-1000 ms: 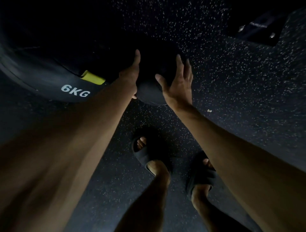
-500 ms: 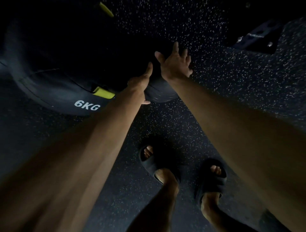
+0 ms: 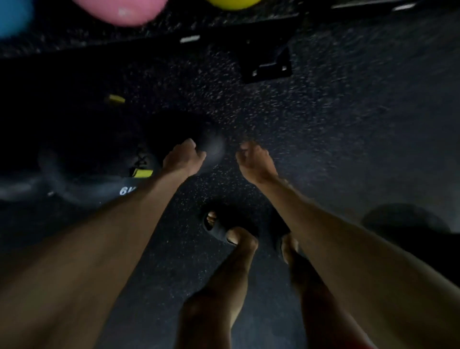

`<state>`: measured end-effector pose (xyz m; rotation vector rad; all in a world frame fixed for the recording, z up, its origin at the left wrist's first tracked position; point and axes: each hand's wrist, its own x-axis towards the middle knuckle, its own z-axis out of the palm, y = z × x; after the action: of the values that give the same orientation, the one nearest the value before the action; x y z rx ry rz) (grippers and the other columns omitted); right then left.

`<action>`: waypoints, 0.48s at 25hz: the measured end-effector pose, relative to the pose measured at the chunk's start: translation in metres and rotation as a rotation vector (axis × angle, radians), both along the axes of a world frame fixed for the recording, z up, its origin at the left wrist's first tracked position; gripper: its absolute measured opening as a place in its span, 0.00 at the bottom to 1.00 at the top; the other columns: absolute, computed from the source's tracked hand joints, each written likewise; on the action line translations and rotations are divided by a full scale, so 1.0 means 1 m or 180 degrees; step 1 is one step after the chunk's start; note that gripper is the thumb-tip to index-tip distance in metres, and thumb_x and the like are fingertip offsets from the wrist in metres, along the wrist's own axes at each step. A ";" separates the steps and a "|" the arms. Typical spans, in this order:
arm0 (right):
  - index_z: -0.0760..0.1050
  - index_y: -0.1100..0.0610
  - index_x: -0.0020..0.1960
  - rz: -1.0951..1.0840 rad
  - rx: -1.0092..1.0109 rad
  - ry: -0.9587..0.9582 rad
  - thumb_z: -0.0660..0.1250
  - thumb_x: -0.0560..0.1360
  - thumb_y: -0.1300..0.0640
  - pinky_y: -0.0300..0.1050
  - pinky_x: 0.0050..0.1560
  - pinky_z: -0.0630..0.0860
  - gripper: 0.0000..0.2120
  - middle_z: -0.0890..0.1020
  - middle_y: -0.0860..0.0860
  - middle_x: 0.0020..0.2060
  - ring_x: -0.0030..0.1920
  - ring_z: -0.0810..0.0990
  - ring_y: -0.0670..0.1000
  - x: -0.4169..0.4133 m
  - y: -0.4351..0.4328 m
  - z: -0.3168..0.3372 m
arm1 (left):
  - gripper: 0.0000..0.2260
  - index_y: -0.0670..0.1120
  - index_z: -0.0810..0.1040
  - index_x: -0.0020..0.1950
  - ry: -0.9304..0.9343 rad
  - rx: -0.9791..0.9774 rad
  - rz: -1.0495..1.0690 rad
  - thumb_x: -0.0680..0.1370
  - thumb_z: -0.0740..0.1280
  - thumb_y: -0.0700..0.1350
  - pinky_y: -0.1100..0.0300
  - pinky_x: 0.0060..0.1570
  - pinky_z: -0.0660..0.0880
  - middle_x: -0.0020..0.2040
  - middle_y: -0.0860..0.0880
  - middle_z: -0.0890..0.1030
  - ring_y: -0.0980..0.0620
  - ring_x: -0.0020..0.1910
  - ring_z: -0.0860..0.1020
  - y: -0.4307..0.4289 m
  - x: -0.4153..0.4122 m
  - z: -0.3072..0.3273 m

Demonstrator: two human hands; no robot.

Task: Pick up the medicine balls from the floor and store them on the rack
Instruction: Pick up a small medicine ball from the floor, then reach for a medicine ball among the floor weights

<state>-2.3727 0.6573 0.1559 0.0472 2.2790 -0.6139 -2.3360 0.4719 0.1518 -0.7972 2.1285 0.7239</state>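
Head view, dim and smeared by motion, looking down past two bare forearms to a black rubber floor flecked with pale specks (image 3: 323, 149).

Risks first. Could lose the small dark round medicine ball (image 3: 213, 149) through one-sided contact, with only the left hand (image 3: 184, 159) against it and nothing bracing the far side. Likely then to roll off to the right, or back toward the feet in black open-toed sandals (image 3: 219, 230) directly below. Could also misjudge the reach in such poor light, dark ball against dark floor. Could fumble the lift from so deep a forward bend.

Left hand: pressed to the near side of the small ball, thumb raised along its edge. Too blurred to tell whether curled into a grip or merely resting there.

Right hand (image 3: 256, 162): just right of the ball and apart from it, with speckled floor showing between. Fingers loosely bent, holding nothing.

Small ball low at the floor, whether resting on it or barely lifted impossible to tell. Sits close against a larger black medicine ball (image 3: 99, 184) at left, marked with white weight lettering and a yellow patch.

Well beyond, along the top edge: a blue ball (image 3: 12, 17), a pink ball (image 3: 124, 10), a yellow ball (image 3: 234, 3), and the black metal foot of a rack (image 3: 270, 68).
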 end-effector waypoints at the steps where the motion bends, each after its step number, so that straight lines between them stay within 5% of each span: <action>1: 0.73 0.56 0.68 -0.0136 0.0051 -0.0039 0.58 0.82 0.51 0.56 0.61 0.75 0.17 0.81 0.60 0.61 0.62 0.77 0.62 0.008 0.021 0.031 | 0.21 0.45 0.70 0.71 0.0059 0.0034 -0.0368 0.82 0.62 0.55 0.47 0.62 0.74 0.67 0.41 0.76 0.39 0.64 0.75 0.015 -0.005 0.033; 8: 0.74 0.60 0.65 -0.0704 0.0288 -0.0452 0.56 0.83 0.58 0.49 0.51 0.75 0.15 0.81 0.61 0.58 0.58 0.80 0.63 0.116 0.124 0.221 | 0.16 0.46 0.73 0.67 0.0474 0.0336 -0.1985 0.82 0.62 0.51 0.51 0.61 0.71 0.65 0.43 0.78 0.42 0.64 0.76 0.136 0.022 0.217; 12: 0.72 0.59 0.67 -0.1459 0.0393 -0.0416 0.58 0.81 0.57 0.53 0.58 0.77 0.16 0.80 0.61 0.61 0.61 0.79 0.63 0.203 0.173 0.305 | 0.16 0.45 0.73 0.68 0.0528 0.0409 -0.2901 0.83 0.62 0.51 0.51 0.59 0.72 0.67 0.43 0.77 0.43 0.65 0.75 0.202 0.078 0.313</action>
<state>-2.1697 0.8304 0.4609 0.6648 2.1840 -0.6766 -2.2578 0.6742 0.4644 0.3339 2.2416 0.4181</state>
